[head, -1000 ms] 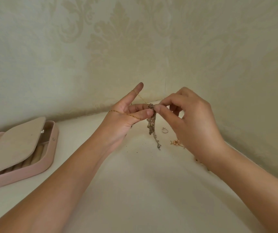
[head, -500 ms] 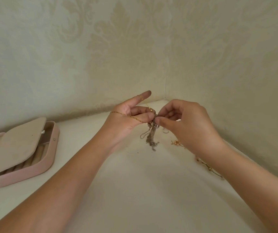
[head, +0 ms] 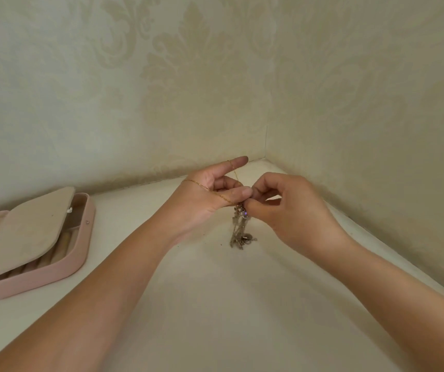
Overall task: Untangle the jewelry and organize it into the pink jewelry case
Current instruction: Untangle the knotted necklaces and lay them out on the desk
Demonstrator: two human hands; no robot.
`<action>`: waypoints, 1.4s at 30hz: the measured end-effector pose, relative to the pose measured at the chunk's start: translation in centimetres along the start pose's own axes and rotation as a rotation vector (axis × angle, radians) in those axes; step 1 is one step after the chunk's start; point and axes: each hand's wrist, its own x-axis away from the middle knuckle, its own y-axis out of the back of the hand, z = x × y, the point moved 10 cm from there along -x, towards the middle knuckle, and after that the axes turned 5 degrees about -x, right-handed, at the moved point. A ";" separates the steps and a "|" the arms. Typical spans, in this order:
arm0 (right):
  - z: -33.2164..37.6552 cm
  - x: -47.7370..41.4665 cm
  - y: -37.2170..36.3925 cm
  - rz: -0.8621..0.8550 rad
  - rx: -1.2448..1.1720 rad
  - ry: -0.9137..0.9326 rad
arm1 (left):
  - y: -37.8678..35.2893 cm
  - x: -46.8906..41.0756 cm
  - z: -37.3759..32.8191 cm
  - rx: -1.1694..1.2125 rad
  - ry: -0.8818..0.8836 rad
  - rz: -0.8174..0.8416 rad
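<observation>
Cream wallpaper [head: 188, 76] with a pale damask pattern covers two walls, which meet in a corner behind the hands. Below them lies a white surface [head: 215, 304], and both forearms reach over it toward this corner.

The pink jewelry case [head: 77, 260] lies on the surface at the left, well apart from the hands. It is open. A beige inner flap [head: 27, 226] rests tilted over its compartments, and under the edge of the flap some rows of beige ring rolls are visible.

The left hand [head: 202, 197] is held above the surface with the index finger [head: 238, 161] stretched straight toward the corner. The other fingers are curled, and the thumb reaches to the right until it meets the fingertips of the right hand. A thin gold chain [head: 204, 187] is looped over the index finger and runs across the base of the thumb. The thumb and the curled middle finger appear to close on it.

The right hand [head: 290, 210] is just beside the left one, with curled fingers. Its thumb and fingertips pinch the top of the jewelry tangle [head: 239, 229], a dark bundle of fine chains with small charms. The tangle hangs straight down between the two hands, and its lower end seems to touch the surface. The gold chain goes down into the top of the tangle.
</observation>
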 end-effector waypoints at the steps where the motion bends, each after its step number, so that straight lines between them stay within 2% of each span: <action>1: 0.4 0.0 0.3 -0.029 0.061 0.041 | 0.0 0.0 0.2 -0.022 0.010 -0.003; 12: 2.4 0.5 0.1 0.010 0.311 0.232 | -0.7 0.1 1.7 0.005 0.152 0.108; 16: 3.8 0.8 0.6 -0.030 0.284 0.337 | -0.7 0.1 1.8 0.027 0.153 0.085; 18: 3.6 0.6 1.1 -0.056 0.154 0.286 | -0.5 0.1 1.4 0.039 0.127 0.064; 22: 0.9 -0.2 0.4 0.004 -0.125 0.021 | -0.6 0.3 0.8 -0.002 0.106 0.128; 29: -1.5 0.1 -0.9 0.071 -0.357 -0.258 | -1.6 0.5 0.3 -0.066 0.066 0.161; 36: -2.5 0.2 -1.2 0.064 -0.311 -0.341 | -1.7 0.5 -0.2 -0.105 0.014 0.142; 42: -2.6 0.7 -2.1 0.082 -0.648 -0.415 | -1.5 0.5 -0.7 -0.104 -0.023 0.130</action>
